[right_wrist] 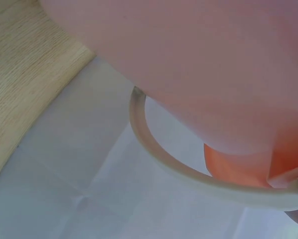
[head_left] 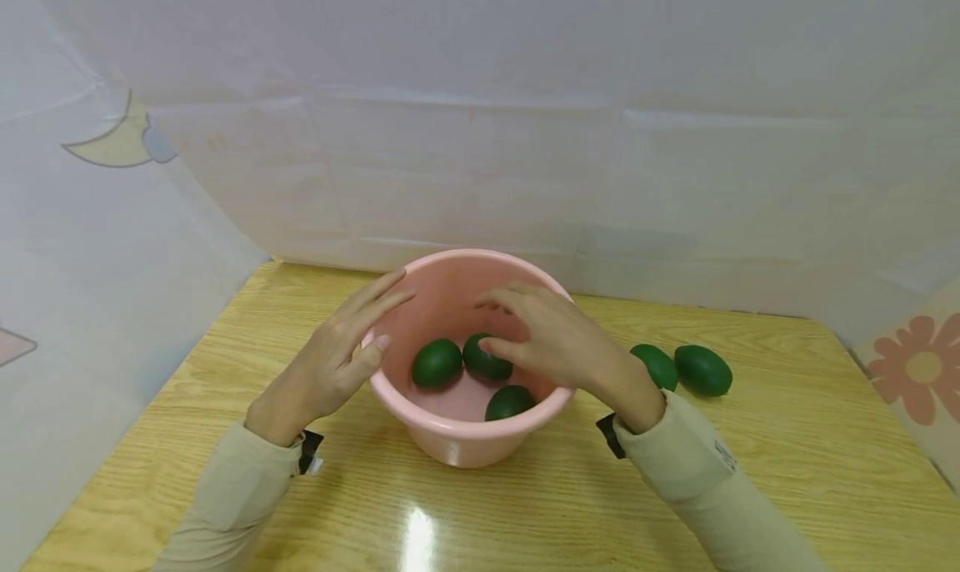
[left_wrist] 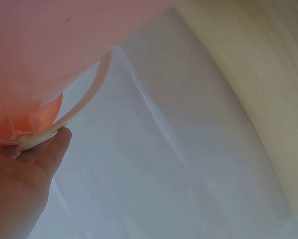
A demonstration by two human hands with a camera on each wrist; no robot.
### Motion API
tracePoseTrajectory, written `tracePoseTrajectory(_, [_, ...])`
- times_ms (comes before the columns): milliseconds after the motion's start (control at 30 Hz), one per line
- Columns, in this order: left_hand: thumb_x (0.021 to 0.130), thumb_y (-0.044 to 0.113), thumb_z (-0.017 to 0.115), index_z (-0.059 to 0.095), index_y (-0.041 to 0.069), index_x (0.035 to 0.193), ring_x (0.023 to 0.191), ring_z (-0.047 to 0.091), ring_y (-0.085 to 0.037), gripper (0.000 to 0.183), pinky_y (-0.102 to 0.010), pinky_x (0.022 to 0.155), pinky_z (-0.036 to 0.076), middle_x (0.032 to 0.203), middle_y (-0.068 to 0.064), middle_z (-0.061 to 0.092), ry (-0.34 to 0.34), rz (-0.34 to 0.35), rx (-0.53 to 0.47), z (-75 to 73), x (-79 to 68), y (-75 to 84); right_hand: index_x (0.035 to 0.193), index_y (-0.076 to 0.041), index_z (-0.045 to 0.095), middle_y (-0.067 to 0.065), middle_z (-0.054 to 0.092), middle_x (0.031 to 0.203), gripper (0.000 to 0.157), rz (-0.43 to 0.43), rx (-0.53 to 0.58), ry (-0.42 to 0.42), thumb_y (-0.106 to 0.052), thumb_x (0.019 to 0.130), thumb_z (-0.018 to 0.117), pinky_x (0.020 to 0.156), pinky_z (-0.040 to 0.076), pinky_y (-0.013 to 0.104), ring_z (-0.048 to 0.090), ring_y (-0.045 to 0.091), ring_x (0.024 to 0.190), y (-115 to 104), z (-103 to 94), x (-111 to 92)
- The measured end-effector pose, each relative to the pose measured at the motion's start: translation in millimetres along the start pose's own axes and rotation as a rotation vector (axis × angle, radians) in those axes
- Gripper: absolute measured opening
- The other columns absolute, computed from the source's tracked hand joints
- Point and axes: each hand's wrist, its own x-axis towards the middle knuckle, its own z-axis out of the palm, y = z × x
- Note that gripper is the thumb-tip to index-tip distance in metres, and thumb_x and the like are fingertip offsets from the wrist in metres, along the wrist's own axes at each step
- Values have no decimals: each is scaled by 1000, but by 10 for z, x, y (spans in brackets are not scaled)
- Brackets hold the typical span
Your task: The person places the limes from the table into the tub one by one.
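A pink plastic bucket [head_left: 467, 449] stands upright on the table, with a few dark green oval fruits [head_left: 437, 363] that look like avocados on its floor. My left hand [head_left: 333, 357] is at the bucket's left rim, its fingers extended and spread. In the left wrist view, a fingertip of that hand meets the pale curved handle [left_wrist: 91, 89] outside the bucket. Over the right rim reaches my right hand [head_left: 551, 336], loosely bent above the fruits and holding none. The right wrist view shows mostly the bucket wall and handle [right_wrist: 159, 159]; that hand is largely cut off.
Two more green fruits [head_left: 702, 370] lie on the wooden table [head_left: 780, 472], right of the bucket and beyond the right forearm. A pale sheet [head_left: 480, 163] hangs behind the table's back edge and along its sides.
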Motion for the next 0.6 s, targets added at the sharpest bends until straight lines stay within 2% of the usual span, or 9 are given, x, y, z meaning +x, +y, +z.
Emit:
tracePoseTrajectory(300, [98,18,46,47,11,147,148,31,-30,50,-60,113,32,162,-8,31,-2,0,3,-5,-1,14,125,-9,65,5,67,125,39,-47,33,111,-25,90,73,100,49,44,62,25,117,26,-27,-17])
tracePoseTrajectory(600, [99,21,46,46,12,148,148,31,-30,50,-61,112,32,162,-8,31,-3,0,-2,-5,1,13,129,-14,64,6,65,130,41,6,64,156,-27,90,72,102,47,47,59,28,122,78,-117,-80])
